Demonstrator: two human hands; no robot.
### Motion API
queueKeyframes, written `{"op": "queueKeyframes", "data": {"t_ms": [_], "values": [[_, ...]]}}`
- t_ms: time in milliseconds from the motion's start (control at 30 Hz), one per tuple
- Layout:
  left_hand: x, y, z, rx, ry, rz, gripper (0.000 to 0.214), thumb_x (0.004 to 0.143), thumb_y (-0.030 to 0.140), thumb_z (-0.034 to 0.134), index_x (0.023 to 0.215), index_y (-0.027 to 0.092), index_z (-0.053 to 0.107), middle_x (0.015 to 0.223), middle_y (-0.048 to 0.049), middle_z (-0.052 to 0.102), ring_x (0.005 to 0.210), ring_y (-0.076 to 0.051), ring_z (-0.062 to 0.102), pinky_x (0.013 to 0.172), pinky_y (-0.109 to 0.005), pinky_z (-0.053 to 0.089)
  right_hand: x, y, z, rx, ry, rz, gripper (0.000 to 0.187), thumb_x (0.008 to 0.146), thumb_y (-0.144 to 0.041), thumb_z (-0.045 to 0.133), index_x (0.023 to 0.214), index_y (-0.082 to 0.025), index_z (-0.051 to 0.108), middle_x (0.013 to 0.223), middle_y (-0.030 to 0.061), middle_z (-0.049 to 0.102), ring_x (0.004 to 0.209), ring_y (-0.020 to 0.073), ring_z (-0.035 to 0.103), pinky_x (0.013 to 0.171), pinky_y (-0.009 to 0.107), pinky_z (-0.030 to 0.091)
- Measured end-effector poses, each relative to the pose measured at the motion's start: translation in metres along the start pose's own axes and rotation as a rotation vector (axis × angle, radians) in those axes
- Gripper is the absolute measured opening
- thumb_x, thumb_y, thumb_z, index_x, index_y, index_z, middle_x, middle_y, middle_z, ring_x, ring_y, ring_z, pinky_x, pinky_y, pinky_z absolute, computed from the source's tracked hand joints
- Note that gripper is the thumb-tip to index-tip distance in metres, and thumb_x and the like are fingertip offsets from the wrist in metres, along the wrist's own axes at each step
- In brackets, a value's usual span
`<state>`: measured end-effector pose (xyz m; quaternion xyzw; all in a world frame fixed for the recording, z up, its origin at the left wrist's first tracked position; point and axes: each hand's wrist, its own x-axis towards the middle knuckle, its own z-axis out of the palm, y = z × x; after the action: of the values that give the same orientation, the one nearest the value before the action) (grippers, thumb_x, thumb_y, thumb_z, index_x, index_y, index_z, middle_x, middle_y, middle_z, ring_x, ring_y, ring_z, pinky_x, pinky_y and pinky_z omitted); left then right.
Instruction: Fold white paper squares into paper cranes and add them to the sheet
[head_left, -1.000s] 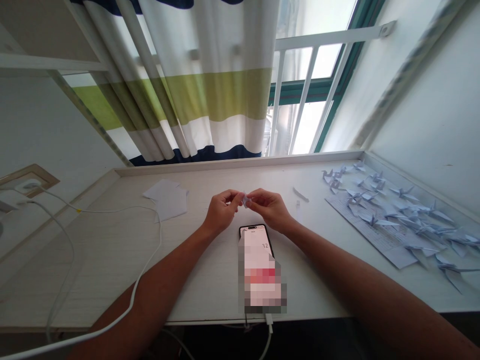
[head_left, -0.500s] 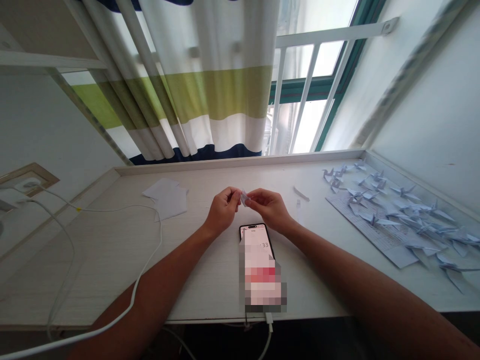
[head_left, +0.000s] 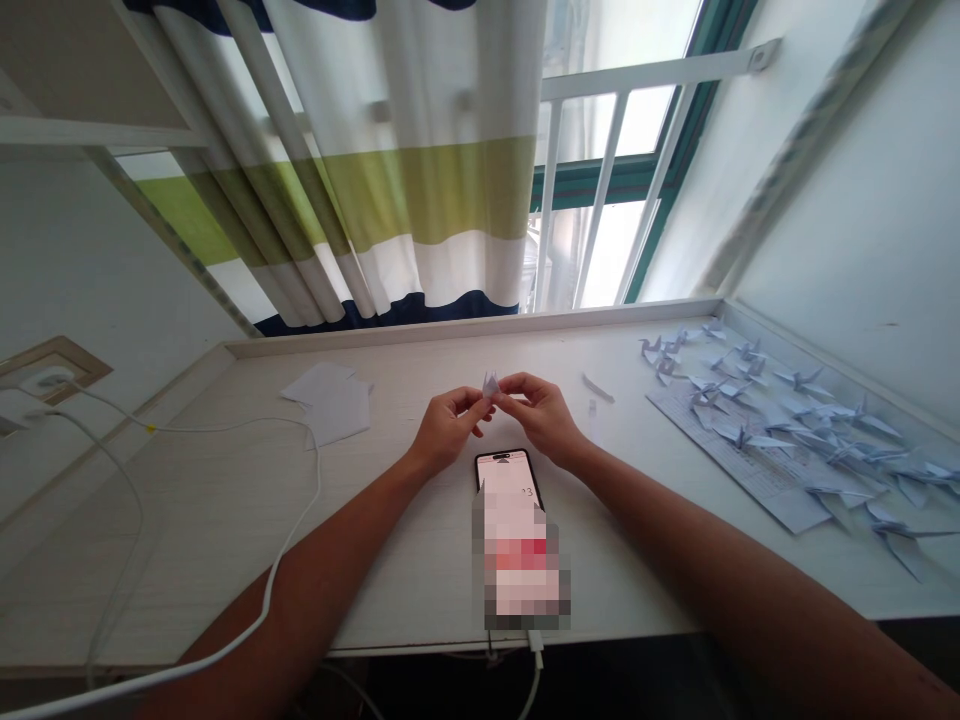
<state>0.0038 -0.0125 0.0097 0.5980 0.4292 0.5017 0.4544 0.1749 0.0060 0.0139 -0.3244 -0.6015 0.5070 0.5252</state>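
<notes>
Between my two hands is a small folded piece of white paper (head_left: 490,385), its pointed tips facing up and away from me. My left hand (head_left: 450,428) pinches it from the left with thumb and fingers. From the right, my right hand (head_left: 541,415) grips its other side, the thumb close to the left thumb. The finer folds are too small to make out. Just below the hands a phone (head_left: 510,500) lies face up on the white desk (head_left: 405,550), part of its screen blurred.
Many folded paper cranes (head_left: 750,435) cover the desk's right side, some on a printed sheet (head_left: 739,465). Loose white sheets (head_left: 337,405) lie at left. Paper strips (head_left: 598,388) are right of my hands. A white cable (head_left: 319,470) crosses my left forearm; another plugs into the phone.
The folded paper has been turned, so its points now stand upward between my fingers. My left fingers have shifted beneath it. The view has moved slightly.
</notes>
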Motion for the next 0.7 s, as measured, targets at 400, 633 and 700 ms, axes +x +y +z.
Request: {"op": "queueKeyframes", "data": {"t_ms": [400, 633, 700], "values": [[0.001, -0.008, -0.002, 0.066, -0.045, 0.029, 0.035, 0.089, 0.049, 0.066, 0.09, 0.014, 0.066, 0.074, -0.0045, 0.069, 0.07, -0.015, 0.066, 0.068, -0.028, 0.051, 0.001, 0.008, -0.001, -0.021, -0.122, -0.014, 0.028, 0.08, -0.044, 0.078, 0.096, -0.021, 0.076, 0.089, 0.0046, 0.072, 0.086, 0.0193, 0.066, 0.082, 0.036, 0.055], [0.003, -0.009, 0.0, -0.04, 0.008, -0.019, 0.036, 0.087, 0.049, 0.069, 0.089, 0.013, 0.067, 0.073, -0.0054, 0.071, 0.069, -0.017, 0.068, 0.07, -0.031, 0.053, 0.0, 0.0, -0.001, -0.089, -0.153, -0.076, 0.02, 0.086, -0.041, 0.072, 0.092, -0.025, 0.081, 0.103, 0.0063, 0.068, 0.089, 0.0196, 0.068, 0.082, 0.037, 0.056], [0.002, -0.005, 0.002, -0.1, 0.001, -0.028, 0.036, 0.086, 0.049, 0.071, 0.089, 0.013, 0.069, 0.075, -0.0058, 0.071, 0.07, -0.017, 0.069, 0.071, -0.032, 0.054, -0.001, -0.006, -0.001, -0.088, -0.134, -0.064, 0.023, 0.086, -0.043, 0.071, 0.089, -0.023, 0.081, 0.1, 0.0067, 0.068, 0.089, 0.0202, 0.067, 0.081, 0.037, 0.056]]}}
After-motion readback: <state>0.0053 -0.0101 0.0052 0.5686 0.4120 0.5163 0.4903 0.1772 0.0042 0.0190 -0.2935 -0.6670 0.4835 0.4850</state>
